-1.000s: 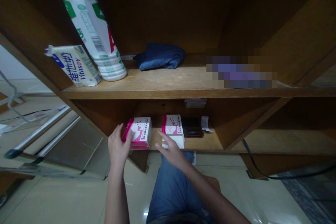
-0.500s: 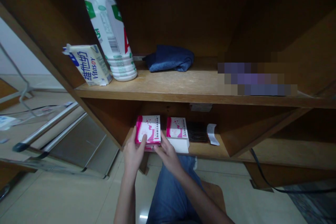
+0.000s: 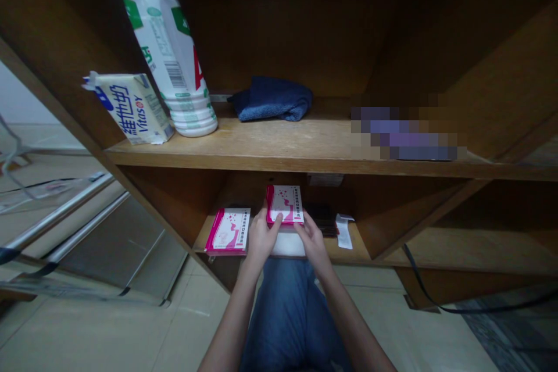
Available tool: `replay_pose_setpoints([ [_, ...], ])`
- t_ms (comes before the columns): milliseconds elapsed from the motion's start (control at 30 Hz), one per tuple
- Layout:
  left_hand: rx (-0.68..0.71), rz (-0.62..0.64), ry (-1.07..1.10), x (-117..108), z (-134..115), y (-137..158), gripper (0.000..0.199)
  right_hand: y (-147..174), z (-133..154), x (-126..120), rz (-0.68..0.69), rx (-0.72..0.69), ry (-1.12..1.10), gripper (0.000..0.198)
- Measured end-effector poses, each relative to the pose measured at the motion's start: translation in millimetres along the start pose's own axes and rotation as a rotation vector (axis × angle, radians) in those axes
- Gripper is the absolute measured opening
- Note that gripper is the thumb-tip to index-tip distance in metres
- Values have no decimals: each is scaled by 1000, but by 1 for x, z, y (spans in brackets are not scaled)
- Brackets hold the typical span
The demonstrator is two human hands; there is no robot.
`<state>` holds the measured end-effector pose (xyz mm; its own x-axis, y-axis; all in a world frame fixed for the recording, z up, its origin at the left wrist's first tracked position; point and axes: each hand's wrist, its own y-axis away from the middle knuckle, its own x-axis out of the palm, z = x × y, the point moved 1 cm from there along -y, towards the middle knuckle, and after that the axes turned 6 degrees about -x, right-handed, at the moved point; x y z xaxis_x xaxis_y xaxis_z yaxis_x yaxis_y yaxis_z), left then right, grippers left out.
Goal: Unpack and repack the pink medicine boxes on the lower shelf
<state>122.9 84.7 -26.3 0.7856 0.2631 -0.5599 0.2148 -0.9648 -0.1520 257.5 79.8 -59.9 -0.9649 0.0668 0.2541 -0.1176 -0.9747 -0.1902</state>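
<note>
Between both hands is a flat pink-and-white printed pack (image 3: 285,203), above a white block (image 3: 288,244) on the lower shelf. My left hand (image 3: 263,233) grips its left side, thumb on the front edge. On the right side, my right hand (image 3: 314,242) closes in with its thumb at the near corner. A matching pink-and-white stack (image 3: 229,231) lies to the left of my left hand. Just right of my right hand are dark, flat items (image 3: 326,221) and a white paper strip (image 3: 344,231).
Above, the upper shelf (image 3: 261,145) holds a Vitasoy carton (image 3: 137,110), a tall white bottle (image 3: 174,64) and a folded blue cloth (image 3: 274,99). At its right is a blurred-out item (image 3: 405,136). A metal-framed rack (image 3: 87,244) stands at left; a black cable (image 3: 427,290) hangs at right.
Both hands have left the left-hand stack and shifted right to the other pack, now held between them. The left stack lies untouched. The view has shifted slightly.
</note>
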Motion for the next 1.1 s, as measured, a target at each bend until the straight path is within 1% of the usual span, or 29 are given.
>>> replay_pose_setpoints([
  [100,16,1,-55,6,4,-1,39,-3,-3,-2,-21,41,-53,67],
  [200,10,-4,-78,9,5,-2,37,-5,-6,-4,5,39,-82,60],
  [300,19,-6,-80,10,4,-2,38,-7,-9,-7,64,3,-49,53],
  [367,60,-28,-64,8,4,1,41,-7,-9,-11,48,-55,38,51],
  [433,119,-105,-34,4,3,6,45,-4,-6,-15,-7,-123,161,48],
  [500,162,-212,6,-1,2,12,46,-1,0,-18,-58,-171,281,43],
  [567,167,-281,38,-6,2,18,42,3,8,-19,-76,-190,376,36],
  [600,160,-293,50,-7,2,20,39,5,12,-19,-78,-195,411,33],
  [667,145,-285,68,-8,1,23,34,8,18,-19,-78,-202,454,28],
  [767,134,-266,100,-6,0,24,30,11,21,-19,-75,-199,458,26],
  [1100,123,-274,115,-3,3,23,29,14,20,-21,-75,-163,418,25],
])
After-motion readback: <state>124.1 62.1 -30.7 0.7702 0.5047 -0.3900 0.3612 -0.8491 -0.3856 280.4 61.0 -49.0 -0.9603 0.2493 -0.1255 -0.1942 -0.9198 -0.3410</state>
